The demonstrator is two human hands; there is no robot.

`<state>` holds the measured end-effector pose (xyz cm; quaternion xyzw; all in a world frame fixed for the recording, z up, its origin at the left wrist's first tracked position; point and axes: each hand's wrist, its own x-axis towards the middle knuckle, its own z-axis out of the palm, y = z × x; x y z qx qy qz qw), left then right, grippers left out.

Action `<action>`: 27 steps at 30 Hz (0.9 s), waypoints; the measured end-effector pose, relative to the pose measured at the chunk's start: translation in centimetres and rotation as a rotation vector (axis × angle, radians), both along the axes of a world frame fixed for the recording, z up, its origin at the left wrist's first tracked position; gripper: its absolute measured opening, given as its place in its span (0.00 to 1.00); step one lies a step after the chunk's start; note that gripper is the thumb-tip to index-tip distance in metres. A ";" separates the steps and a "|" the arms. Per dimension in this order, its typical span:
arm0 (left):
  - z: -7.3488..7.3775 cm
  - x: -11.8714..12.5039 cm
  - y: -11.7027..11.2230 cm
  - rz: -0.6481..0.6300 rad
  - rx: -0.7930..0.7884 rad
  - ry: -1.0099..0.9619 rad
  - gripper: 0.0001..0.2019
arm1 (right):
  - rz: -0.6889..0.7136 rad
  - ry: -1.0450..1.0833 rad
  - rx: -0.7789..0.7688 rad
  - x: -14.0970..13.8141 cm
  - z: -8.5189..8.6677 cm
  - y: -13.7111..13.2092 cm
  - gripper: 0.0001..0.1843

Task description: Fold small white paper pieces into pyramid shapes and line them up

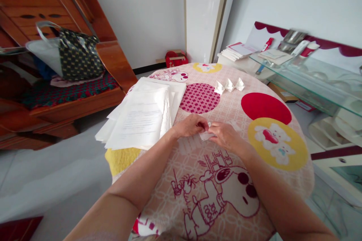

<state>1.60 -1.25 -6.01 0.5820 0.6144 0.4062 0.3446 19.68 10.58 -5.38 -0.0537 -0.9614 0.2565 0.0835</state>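
Note:
My left hand (190, 125) and my right hand (225, 134) meet at the middle of the round table, both pinched on a small folded white paper piece (206, 135) that lies on the pink cartoon tablecloth (215, 188). Only a corner of the paper shows between the fingers. Three folded white paper shapes (229, 85) stand in a row at the far side of the table. A stack of white paper sheets (144, 115) lies to the left of my left hand, overhanging the table's edge.
A wooden bench (70, 98) with a patterned bag (76, 54) stands at the left. A glass shelf (311, 79) with booklets and small items is at the right. A red box (175, 58) sits on the floor by the far wall.

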 end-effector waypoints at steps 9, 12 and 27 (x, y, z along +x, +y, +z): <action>0.9 -0.7 -0.8 -0.107 -0.003 0.082 0.14 | 0.043 -0.012 0.006 -0.2 -0.5 -0.4 0.13; 0.8 -0.3 -0.7 -0.110 0.029 0.148 0.13 | 0.063 -0.006 -0.006 -0.2 -0.3 -0.5 0.15; -0.4 -0.6 0.0 0.037 0.064 0.278 0.06 | -0.091 0.069 -0.176 -0.2 -0.2 0.2 0.16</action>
